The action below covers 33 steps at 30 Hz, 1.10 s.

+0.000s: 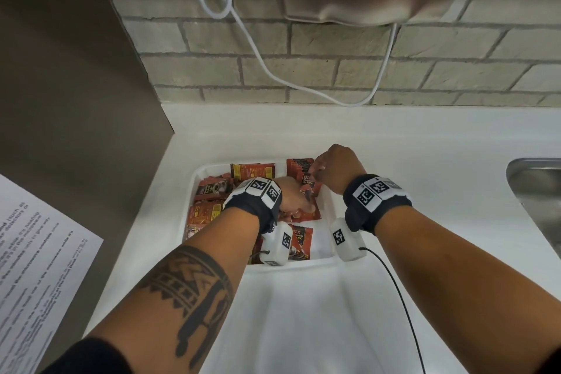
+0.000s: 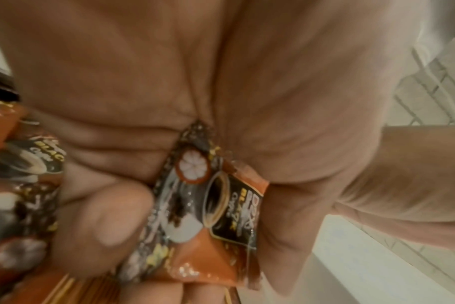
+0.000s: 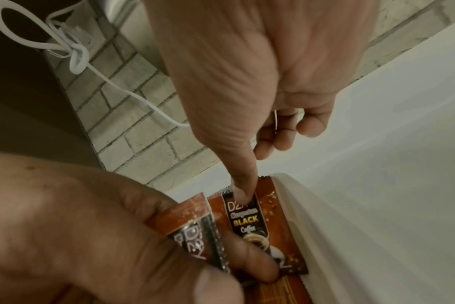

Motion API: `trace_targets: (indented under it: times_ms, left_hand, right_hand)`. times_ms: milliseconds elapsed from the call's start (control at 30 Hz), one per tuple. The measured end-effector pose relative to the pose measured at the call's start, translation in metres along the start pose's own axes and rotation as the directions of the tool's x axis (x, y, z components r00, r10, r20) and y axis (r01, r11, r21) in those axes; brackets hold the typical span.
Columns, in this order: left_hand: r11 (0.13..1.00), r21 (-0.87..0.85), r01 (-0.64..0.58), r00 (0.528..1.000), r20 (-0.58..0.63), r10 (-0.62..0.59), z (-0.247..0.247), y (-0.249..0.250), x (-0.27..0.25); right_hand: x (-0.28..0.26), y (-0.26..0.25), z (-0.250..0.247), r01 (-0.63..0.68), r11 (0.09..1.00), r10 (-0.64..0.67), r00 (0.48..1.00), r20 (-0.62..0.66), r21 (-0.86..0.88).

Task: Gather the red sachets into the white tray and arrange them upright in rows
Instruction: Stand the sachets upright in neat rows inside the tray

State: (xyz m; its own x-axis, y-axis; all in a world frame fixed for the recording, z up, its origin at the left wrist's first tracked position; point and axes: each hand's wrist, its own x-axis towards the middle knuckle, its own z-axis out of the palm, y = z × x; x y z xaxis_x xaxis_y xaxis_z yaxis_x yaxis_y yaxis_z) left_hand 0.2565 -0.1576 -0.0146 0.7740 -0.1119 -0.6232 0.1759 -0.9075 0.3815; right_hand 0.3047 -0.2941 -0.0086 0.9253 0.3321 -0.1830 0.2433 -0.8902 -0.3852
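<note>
Red foil shows between the curled fingers of the left hand [image 2: 195,102], whose grip is closed round a single red sachet [image 2: 216,205] printed with a coffee cup; in the head view that hand [image 1: 293,197] sits low in the middle of the white tray [image 1: 189,191]. Just to its right, the right hand [image 1: 334,167] works at the tray's far right corner, where the wrist view shows its thumb [image 3: 240,185] pressing on the top edge of an upright sachet [image 3: 249,218] that leans against the tray wall; the other fingers are loosely curled and hold nothing that I can see, so this grip looks like a press rather than a clamp. Behind that thumb a short row of standing sachets [image 1: 299,168] has been started at the far right, while the left half of the tray holds a loose heap [image 1: 209,206] lying flat or tilted, and one more lies flat near the front [image 1: 300,240]. None appear on the white counter [image 1: 425,191] outside the tray, so gathering seems done and the step in hand is arranging. The next move probably calls for sliding the held sachet in upright beside the steadied one, keeping the row from toppling as the thumb lifts. A steel sink [image 1: 537,185] lies far right, a white cable [image 1: 258,55] hangs on the brick wall.
</note>
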Motion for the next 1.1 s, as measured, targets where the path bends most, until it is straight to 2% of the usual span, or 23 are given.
trace_targets:
  times_ms: [100, 200, 333, 700, 1100]
  left_hand:
    - [1.000, 0.013, 0.001, 1.000, -0.005, -0.001, -0.001, -0.001, 0.004]
    - [0.999, 0.046, -0.001, 1.000, -0.019, 0.002, -0.001, 0.001, 0.006]
    - [1.000, 0.016, 0.013, 1.000, -0.004, -0.013, 0.000, 0.002, 0.008]
    - [0.998, -0.055, 0.002, 1.000, -0.018, -0.003, -0.002, -0.001, 0.018]
    - [0.997, -0.071, -0.009, 1.000, -0.015, 0.008, 0.001, -0.001, 0.014]
  right_hand:
    - [0.005, 0.003, 0.000, -0.004, 0.998, 0.003, 1.000, 0.007, 0.064]
    - [0.007, 0.003, -0.002, 0.037, 0.999, -0.038, 0.998, 0.045, 0.006]
    - [0.010, 0.005, 0.002, 0.021, 0.997, -0.022, 1.000, 0.011, 0.075]
    - [0.017, 0.004, 0.013, 0.010, 0.996, -0.009, 1.000, -0.013, 0.084]
    - [0.005, 0.006, 0.006, 0.063, 0.991, -0.058, 0.997, -0.043, 0.120]
